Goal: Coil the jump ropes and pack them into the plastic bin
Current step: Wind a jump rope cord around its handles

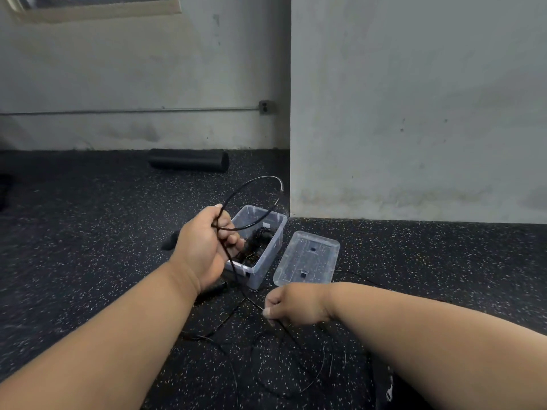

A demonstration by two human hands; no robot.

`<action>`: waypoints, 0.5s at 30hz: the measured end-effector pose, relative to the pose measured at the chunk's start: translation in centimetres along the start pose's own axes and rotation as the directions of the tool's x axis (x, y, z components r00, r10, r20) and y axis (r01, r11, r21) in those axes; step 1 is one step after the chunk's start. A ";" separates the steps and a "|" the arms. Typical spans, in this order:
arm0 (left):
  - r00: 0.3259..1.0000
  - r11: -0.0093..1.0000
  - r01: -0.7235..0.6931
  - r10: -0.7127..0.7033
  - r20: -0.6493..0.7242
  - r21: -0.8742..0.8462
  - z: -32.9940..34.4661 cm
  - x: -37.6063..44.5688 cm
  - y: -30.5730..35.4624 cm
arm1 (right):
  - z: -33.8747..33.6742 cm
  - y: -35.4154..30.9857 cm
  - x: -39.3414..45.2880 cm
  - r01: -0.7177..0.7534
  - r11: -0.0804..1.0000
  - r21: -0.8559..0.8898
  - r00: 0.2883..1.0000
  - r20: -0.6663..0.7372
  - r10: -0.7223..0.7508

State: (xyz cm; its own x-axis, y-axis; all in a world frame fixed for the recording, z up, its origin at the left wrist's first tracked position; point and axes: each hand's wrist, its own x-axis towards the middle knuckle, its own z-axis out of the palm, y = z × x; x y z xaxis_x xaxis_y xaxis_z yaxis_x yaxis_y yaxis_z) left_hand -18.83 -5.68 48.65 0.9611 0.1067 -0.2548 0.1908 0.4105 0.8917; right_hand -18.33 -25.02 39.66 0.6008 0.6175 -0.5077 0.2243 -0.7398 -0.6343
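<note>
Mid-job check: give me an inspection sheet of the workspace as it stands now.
Surface: black speckled rubber floor.
Job's things: clear plastic bin, open, with a coiled black rope inside; jump rope looped above the bin, its slack strewn on the floor.
Clutter: bin lid lying on the floor right of the bin; black foam roller by the wall.
Grippers: left hand grips the loop; right hand pinches a strand low down.
Cables: nothing seen.
Surroundings: grey walls, wall outlet with conduit.
</note>
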 end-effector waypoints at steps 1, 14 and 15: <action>1.000 0.999 -0.009 0.010 -0.029 0.036 -0.4 0.1 0.1 | -0.4 -0.6 -0.2 0.023 0.998 0.058 0.999 -0.028 -0.021; 0.848 0.848 0.229 -0.415 0.330 0.478 -1.7 -2.7 -7.9 | -7.1 -8.5 -3.0 0.564 0.522 0.640 0.742 -0.670 0.020; 0.852 0.843 0.219 -0.411 0.324 0.492 -1.5 -2.7 -8.2 | -7.6 -8.7 -3.0 0.567 0.485 0.665 0.741 -0.670 0.051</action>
State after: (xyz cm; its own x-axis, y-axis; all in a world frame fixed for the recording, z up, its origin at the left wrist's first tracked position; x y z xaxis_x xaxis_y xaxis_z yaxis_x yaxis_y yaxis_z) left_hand -23.32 -7.94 41.45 0.8054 -0.3714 -0.4620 0.4694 -0.0764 0.8797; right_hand -16.23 -22.50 51.14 0.9704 0.2407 -0.0185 -0.0607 0.1692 -0.9837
